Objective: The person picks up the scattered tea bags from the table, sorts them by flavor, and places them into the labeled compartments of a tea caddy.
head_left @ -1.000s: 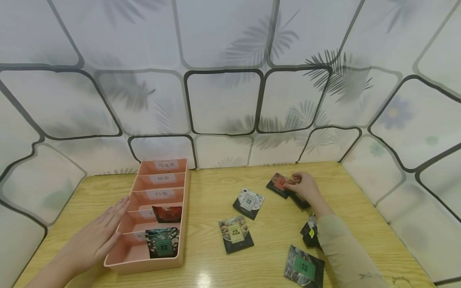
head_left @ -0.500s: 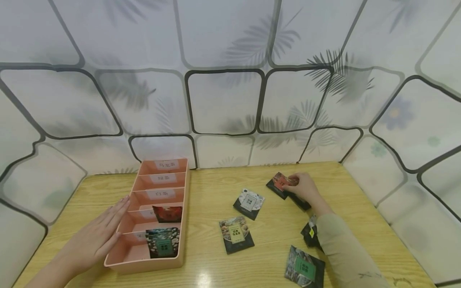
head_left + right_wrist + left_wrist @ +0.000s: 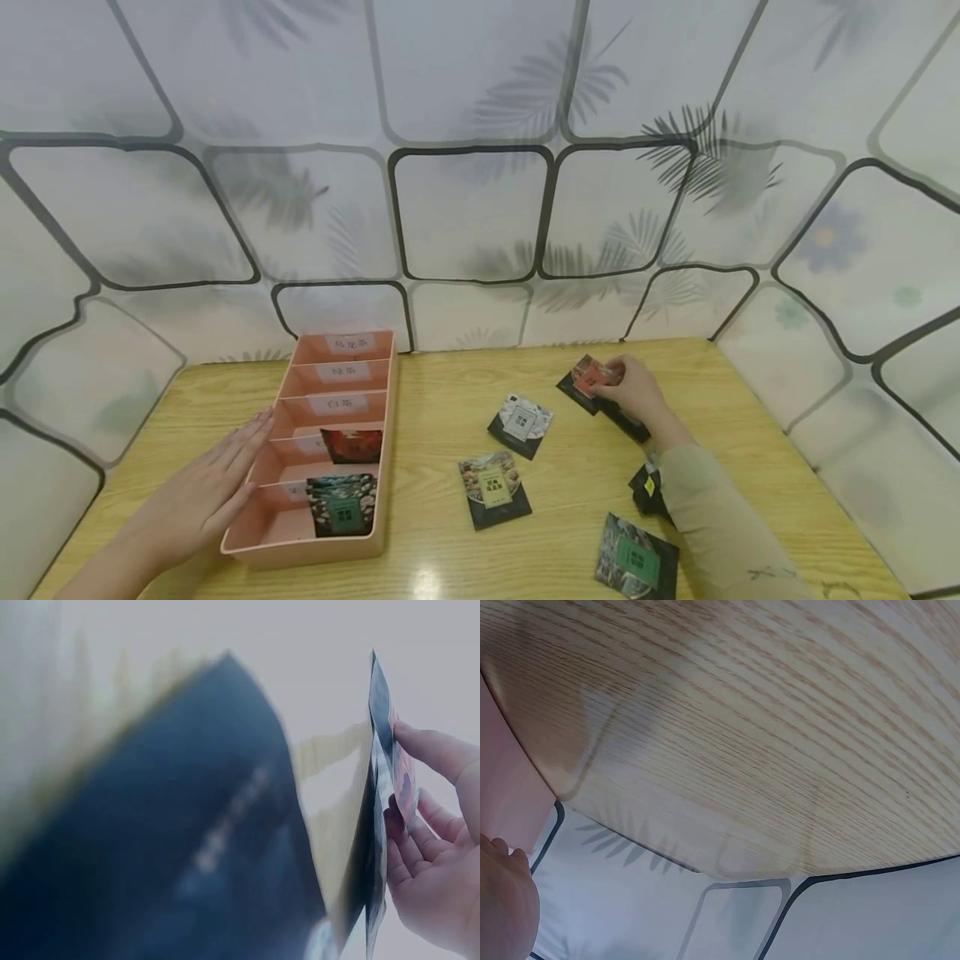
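My right hand pinches the edge of a red-labelled tea sachet at the back right of the table. In the right wrist view, the thumb and fingers are on either side of that thin sachet. A dark sachet lies partly under this hand. At the left, my left hand rests with straight fingers along the side of a pink divided box. A red sachet and a green-labelled dark sachet stand in its two nearest compartments.
On the table lie a white-labelled sachet, a yellow-labelled sachet and a green-labelled sachet. Beside the right sleeve is a dark packet with a yellow mark. A patterned curtain encloses the table's back and sides.
The red-labelled sachet has shifted slightly away with my right hand's fingers on it. My left hand has stayed against the box.
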`<state>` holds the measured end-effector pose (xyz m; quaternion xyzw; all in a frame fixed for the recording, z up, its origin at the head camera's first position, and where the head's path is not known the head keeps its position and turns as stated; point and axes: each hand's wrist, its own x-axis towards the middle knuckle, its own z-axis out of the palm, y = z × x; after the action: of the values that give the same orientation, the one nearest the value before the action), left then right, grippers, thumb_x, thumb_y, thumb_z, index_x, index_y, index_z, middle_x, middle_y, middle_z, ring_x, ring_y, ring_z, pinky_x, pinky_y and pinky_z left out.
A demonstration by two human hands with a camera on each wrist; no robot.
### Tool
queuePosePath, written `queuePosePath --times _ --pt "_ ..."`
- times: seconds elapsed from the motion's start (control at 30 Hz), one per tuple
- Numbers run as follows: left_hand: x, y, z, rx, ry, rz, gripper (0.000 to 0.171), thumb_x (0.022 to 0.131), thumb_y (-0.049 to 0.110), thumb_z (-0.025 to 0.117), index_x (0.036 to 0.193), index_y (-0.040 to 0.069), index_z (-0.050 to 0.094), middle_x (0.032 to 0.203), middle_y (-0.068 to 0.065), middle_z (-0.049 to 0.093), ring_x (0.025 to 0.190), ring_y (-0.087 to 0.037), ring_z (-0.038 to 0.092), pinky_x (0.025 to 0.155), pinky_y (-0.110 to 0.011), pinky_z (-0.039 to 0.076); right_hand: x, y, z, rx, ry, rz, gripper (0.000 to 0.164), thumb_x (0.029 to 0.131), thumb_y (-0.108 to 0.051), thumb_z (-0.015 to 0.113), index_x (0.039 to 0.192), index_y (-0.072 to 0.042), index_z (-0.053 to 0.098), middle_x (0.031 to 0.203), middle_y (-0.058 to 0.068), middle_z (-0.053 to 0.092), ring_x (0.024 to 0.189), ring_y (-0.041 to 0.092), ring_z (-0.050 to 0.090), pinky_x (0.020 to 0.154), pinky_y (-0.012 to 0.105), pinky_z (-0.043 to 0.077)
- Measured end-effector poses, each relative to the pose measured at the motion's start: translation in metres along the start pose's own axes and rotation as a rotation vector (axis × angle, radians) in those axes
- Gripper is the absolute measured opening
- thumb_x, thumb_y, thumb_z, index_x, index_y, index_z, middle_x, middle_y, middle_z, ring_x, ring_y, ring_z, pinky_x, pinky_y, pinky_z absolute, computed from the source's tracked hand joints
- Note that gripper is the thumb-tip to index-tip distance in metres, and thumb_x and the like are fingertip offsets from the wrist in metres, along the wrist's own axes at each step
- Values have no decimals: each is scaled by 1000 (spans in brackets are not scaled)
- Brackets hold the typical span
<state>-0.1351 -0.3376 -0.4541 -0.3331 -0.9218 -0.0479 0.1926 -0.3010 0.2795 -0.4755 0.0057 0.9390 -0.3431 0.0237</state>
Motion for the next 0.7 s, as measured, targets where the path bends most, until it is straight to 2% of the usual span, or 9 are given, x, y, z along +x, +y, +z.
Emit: queuePosePath --times 0.17,0.43,0.53,0.7 --pt "0 1 0 -6 -2 -8 74 103 18 63 165 -3 30 180 -6 16 165 -2 -4 130 -11 -3 -2 -2 -1 11 38 8 54 98 -20 77 137 9 54 122 29 64 109 42 64 87 51 58" --pt "-1 0 0 -14 -11 -15 74 103 19 62 166 -2 29 180 -5 16 165 -1 -4 130 -10 -3 0 -7 -6 85 108 -17 37 103 -13 67 134 7 58 122 32 68 109 44 69 77 39 60" --pt "-1 0 0 -16 -9 -10 74 103 18 63 165 -3 30 180 -6 16 165 -1 -3 130 -10 -3 1 -14 -7 118 118 -27 35 105 -13 64 133 6 60 125 32 69 113 44 69 81 39 61" --pt "-1 -2 1 -20 -7 -2 73 104 18 62 165 -3 29 180 -5 16 165 -1 -3 130 -10 -4 -1 -31 -8 180 114 -36 35 105 -12 63 133 9 62 129 33 68 118 45 67 96 47 60"
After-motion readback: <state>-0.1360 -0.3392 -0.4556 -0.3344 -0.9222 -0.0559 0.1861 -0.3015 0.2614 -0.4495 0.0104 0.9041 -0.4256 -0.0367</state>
